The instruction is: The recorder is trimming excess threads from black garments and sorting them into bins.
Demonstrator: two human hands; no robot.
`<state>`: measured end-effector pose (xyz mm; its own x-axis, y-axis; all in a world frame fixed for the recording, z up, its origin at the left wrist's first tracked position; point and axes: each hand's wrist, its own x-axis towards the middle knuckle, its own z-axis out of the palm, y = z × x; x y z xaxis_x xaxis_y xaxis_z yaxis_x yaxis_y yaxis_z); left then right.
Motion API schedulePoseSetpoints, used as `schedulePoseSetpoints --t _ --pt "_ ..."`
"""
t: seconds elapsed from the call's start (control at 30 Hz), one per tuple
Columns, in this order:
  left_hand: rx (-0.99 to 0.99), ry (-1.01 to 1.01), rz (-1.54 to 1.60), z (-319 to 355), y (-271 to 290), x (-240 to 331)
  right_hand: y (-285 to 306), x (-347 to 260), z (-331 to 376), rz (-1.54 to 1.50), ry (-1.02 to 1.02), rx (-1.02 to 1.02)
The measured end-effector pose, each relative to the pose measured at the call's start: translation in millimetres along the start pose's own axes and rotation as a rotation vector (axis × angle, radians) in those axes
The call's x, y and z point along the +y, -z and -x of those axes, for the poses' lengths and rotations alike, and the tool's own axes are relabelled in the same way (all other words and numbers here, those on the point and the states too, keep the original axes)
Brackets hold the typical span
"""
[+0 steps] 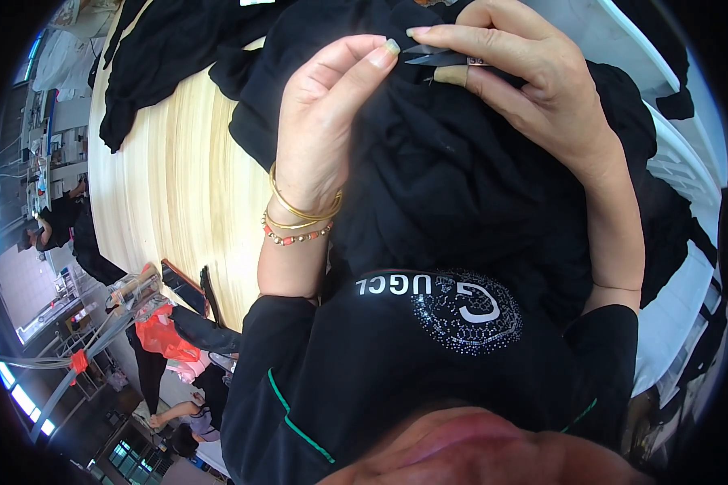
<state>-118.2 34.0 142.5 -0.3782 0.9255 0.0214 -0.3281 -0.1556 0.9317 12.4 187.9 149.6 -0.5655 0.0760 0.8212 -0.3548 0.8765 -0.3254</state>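
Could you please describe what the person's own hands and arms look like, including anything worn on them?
Both forearms emerge bare from short black sleeves. The left hand is ungloved, with thin gold-coloured bangles and a red-and-gold beaded bracelet at its wrist. The right hand has what looks like a tan cover on its thumb tip; no bracelet shows there.

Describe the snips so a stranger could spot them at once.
Find the black cloth mid-picture. Over its upper part, the right hand holds the snips, which point toward the left hand. Their slim, pointed grey metal sets them apart from the dark cloth.
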Motion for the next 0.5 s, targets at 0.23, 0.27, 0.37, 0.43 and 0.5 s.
schedulePoseSetpoints --t 0.23,0.27,0.37,0.43,0.5 --pt "-0.064 0.02 -0.182 9 -9 9 34 -38 -4 0.143 -0.272 -0.337" --pt "-0.217 -0.169 -0.637 11 -4 9 40 -36 -3 0.107 -0.305 -0.313" --pt "-0.556 -0.181 -0.985 0 -11 29 66 -43 -1 0.153 -0.414 -0.162" --pt "-0.632 -0.251 -1.05 -14 8 47 74 -36 5 0.24 -0.388 -0.052" --pt "-0.287 -0.379 -1.392 4 9 113 72 -27 1 0.188 -0.379 0.164"
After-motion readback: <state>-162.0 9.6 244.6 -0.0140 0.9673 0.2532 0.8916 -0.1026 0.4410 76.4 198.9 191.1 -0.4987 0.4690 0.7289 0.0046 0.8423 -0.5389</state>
